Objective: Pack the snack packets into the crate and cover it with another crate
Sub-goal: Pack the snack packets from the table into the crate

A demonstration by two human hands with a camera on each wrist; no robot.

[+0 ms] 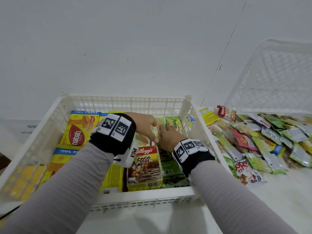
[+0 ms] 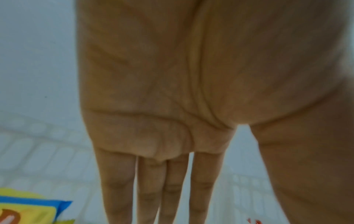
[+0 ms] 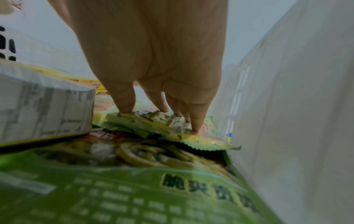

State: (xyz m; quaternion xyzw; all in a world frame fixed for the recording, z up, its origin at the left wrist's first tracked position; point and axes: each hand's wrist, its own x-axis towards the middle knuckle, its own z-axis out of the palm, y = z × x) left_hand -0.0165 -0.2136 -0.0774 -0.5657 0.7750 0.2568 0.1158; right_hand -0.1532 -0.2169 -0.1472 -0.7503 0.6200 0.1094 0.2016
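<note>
The white crate (image 1: 143,195) stands in front of me with yellow Nabati wafer packs (image 1: 79,132) on its left, a Coco Pops box (image 1: 145,166) in the middle and a large green bag (image 1: 168,168) on the right. Both hands reach into its far right corner. My right hand (image 1: 166,132) presses straight fingertips (image 3: 195,125) down on small green Pandan packets (image 3: 191,136) lying on the green bag (image 3: 134,189), beside the crate wall (image 3: 287,106). My left hand (image 1: 152,130) lies next to it with fingers (image 2: 162,189) straight, holding nothing that I can see.
A second white crate (image 1: 273,78) leans tilted at the back right. Below it a pile of loose snack packets (image 1: 263,141) covers the table to the right of the crate. A white wall rises behind. The Coco Pops box (image 3: 44,109) stands left of my right hand.
</note>
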